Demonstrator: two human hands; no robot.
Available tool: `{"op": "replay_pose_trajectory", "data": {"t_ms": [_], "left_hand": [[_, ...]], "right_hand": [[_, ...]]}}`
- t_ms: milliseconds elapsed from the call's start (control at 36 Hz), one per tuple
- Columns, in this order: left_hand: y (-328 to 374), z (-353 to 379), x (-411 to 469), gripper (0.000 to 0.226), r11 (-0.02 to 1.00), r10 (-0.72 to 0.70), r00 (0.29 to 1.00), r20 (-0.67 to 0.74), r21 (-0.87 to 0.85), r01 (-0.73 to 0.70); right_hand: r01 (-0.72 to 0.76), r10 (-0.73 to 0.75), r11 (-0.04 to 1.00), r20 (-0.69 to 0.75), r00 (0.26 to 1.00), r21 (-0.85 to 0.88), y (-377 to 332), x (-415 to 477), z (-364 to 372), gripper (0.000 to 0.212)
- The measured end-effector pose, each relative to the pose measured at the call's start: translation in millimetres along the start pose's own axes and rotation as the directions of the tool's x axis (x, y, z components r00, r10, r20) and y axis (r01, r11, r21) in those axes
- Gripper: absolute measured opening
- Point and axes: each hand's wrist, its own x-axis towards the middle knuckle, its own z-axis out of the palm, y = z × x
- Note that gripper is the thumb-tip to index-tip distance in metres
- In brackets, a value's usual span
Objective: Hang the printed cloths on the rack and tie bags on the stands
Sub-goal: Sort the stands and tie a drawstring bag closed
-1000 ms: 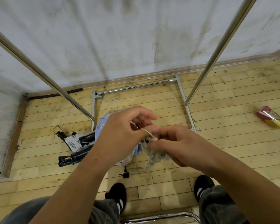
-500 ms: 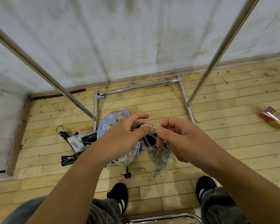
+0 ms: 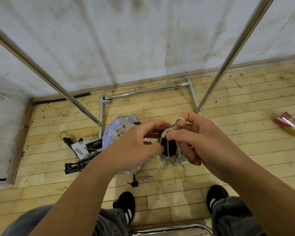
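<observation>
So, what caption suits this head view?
The left hand holds a small printed bag while the right hand pinches its drawstring, between metal rack poles.

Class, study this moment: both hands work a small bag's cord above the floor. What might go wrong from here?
1. The cord is looped round a finger of the right hand; a hard pull may tighten it on that finger instead of knotting.
2. The left hand holds the small bag in mid-air; a slip could drop it among the printed cloths and black stands below.
</observation>
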Motion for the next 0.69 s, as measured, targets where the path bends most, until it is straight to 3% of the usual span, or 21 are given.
{"op": "replay_pose_trajectory", "data": {"t_ms": [83, 167, 278, 389, 444, 528, 694], "left_hand": [[-5, 4, 0, 0.067, 0.994, 0.047, 0.998, 0.035, 0.096, -0.050], [-12, 12, 1, 0.080, 0.972, 0.104, 0.994, -0.017, 0.213, -0.098], [-18, 17, 4, 0.081, 0.957, 0.158, 0.983, -0.092, 0.258, -0.129], [-21, 17, 7, 0.072, 0.950, 0.192, 0.964, -0.183, 0.281, -0.136], [-20, 16, 7, 0.070, 0.945, 0.210, 0.952, -0.222, 0.295, -0.140], [-20, 15, 6, 0.069, 0.943, 0.223, 0.940, -0.257, 0.300, -0.141], [-20, 15, 7, 0.073, 0.934, 0.233, 0.924, -0.302, 0.336, -0.126]], "right_hand": [[0.015, -0.019, 0.994, 0.028, 0.999, 0.108, -3, 0, -3, 0.018], [0.009, -0.023, 0.991, 0.099, 0.995, 0.136, -4, -2, -3, 0.012], [0.014, -0.033, 0.991, 0.142, 0.989, 0.135, -5, -4, -2, 0.008], [-0.007, -0.009, 0.991, 0.118, 0.993, 0.135, -9, -4, -5, 0.017], [-0.022, 0.019, 0.999, 0.081, 0.997, 0.047, -14, -5, -8, 0.019], [-0.028, 0.037, 0.970, 0.031, 0.999, -0.240, -18, -6, -11, 0.019], [0.012, 0.010, 0.772, 0.032, 0.999, -0.635, -10, -5, -15, 0.015]]}}
